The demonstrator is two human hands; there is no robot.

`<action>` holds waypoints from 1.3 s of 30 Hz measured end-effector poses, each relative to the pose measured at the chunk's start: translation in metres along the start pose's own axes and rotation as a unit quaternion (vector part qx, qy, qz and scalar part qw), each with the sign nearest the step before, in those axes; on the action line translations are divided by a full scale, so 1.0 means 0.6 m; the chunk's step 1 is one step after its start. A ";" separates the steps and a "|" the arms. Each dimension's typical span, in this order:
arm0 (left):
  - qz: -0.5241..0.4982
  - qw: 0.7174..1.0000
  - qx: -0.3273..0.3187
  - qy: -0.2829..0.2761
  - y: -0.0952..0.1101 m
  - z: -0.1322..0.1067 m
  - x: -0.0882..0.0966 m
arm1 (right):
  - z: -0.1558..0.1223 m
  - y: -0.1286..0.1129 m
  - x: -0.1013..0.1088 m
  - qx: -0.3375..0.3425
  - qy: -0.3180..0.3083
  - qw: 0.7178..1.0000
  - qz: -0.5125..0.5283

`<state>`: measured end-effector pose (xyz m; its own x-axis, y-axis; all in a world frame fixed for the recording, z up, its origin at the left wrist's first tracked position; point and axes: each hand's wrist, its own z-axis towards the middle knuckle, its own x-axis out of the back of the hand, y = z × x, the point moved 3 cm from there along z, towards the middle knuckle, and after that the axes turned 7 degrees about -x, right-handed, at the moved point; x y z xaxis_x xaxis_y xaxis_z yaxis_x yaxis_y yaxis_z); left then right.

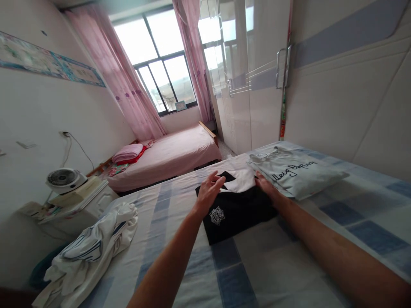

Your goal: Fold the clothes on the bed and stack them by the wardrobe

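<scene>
A folded black shirt (239,216) with a white collar area and a white crest print lies on the checked bed sheet in front of me. My left hand (209,193) is at its upper left edge, fingers slightly bent and apart. On the opposite side my right hand (268,188) lies along the shirt's right edge, fingers stretched out, partly over the white cloth (243,180). Neither hand visibly grips the fabric. Just right of my right hand rests a folded pale grey shirt (295,173) with dark lettering.
A crumpled white garment (96,248) with dark stripes lies at the bed's left edge. Beyond stands a fan (64,179) on a white cabinet. A pink-covered bed (180,149) is under the window, and a glossy wardrobe (257,111) lines the right.
</scene>
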<state>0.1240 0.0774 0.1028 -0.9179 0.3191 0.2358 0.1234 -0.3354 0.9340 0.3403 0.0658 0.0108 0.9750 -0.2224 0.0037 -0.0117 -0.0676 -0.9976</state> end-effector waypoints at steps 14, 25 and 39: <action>0.103 0.982 0.016 0.157 -0.182 -0.064 0.077 | -0.017 -0.032 0.018 0.023 0.048 0.987 -0.150; 0.122 0.981 -0.027 0.148 -0.155 -0.079 0.046 | -0.051 -0.052 -0.014 0.218 0.140 0.795 -0.549; -0.444 0.855 0.248 0.097 -0.101 -0.085 0.011 | -0.202 -0.112 -0.151 0.349 -0.031 0.776 -0.524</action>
<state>0.0914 0.0548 0.0342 -0.7721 0.0833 -0.6301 -0.5545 0.3961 0.7319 0.2260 -0.0277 0.0858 0.3763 -0.3530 0.8566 0.8976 0.3680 -0.2426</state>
